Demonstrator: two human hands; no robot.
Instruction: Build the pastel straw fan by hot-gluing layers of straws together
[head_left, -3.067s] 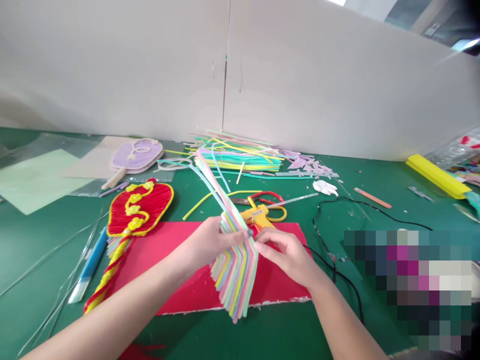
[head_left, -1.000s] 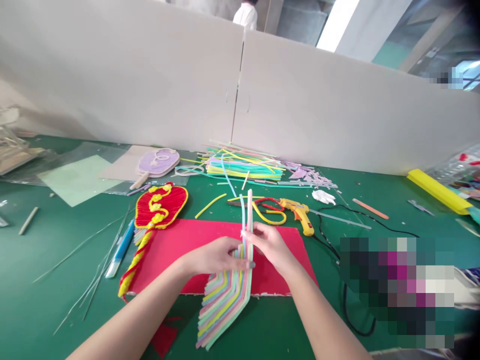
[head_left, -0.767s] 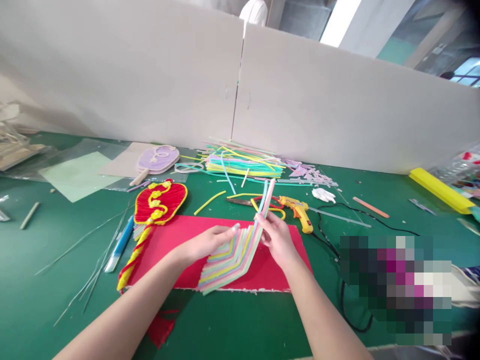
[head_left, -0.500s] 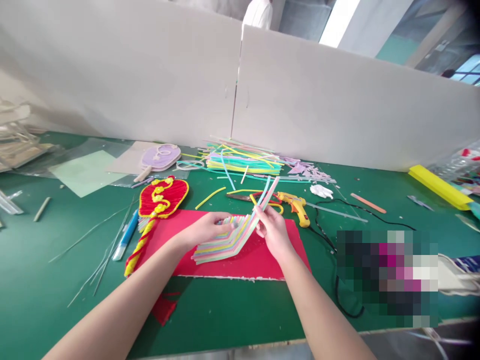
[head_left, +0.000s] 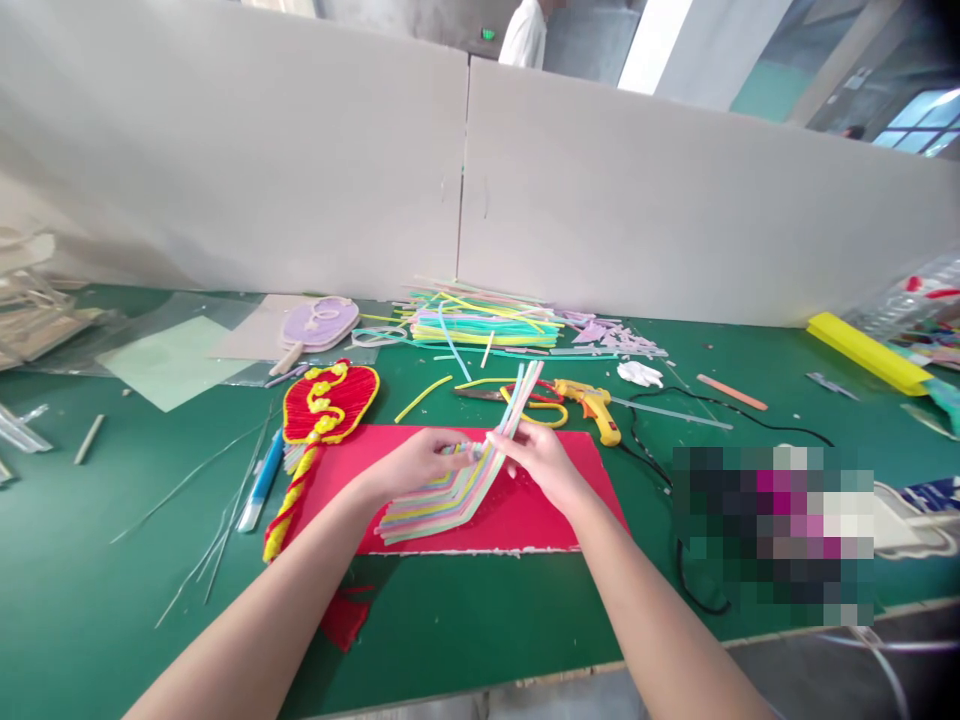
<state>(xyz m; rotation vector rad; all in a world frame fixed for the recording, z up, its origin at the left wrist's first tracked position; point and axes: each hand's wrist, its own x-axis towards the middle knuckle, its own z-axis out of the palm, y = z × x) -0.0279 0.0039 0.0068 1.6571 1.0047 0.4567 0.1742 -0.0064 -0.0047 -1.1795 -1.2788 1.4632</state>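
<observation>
A bent panel of pastel straw-like strips (head_left: pixel 442 505), laid side by side in pink, yellow, green and blue, is held over a red board (head_left: pixel 555 510). My left hand (head_left: pixel 424 463) grips the panel's upper left part, fingers closed on it. My right hand (head_left: pixel 541 458) pinches the panel's right side, where several long strip ends rise above the fingers. The fingertips of both hands nearly meet. Left of the board lies a red and yellow fan (head_left: pixel 330 405) with a twisted handle. Behind my right hand are scissors (head_left: pixel 544 410) and a yellow glue gun (head_left: pixel 592 408).
A pile of coloured strips (head_left: pixel 487 325) lies by the pale partition (head_left: pixel 300 170). A purple fan (head_left: pixel 320 325), a blue pen-like tool (head_left: pixel 262 485) and thin wires (head_left: pixel 232 520) are at left. The glue gun's black cord (head_left: pixel 652 465) runs right, near a pixelated patch. Beyond the partition stands a person (head_left: pixel 523 38).
My right hand has shifted slightly left along the strips, closer to my left hand, and the upright strip ends have moved left with it. The camera view has moved slightly.
</observation>
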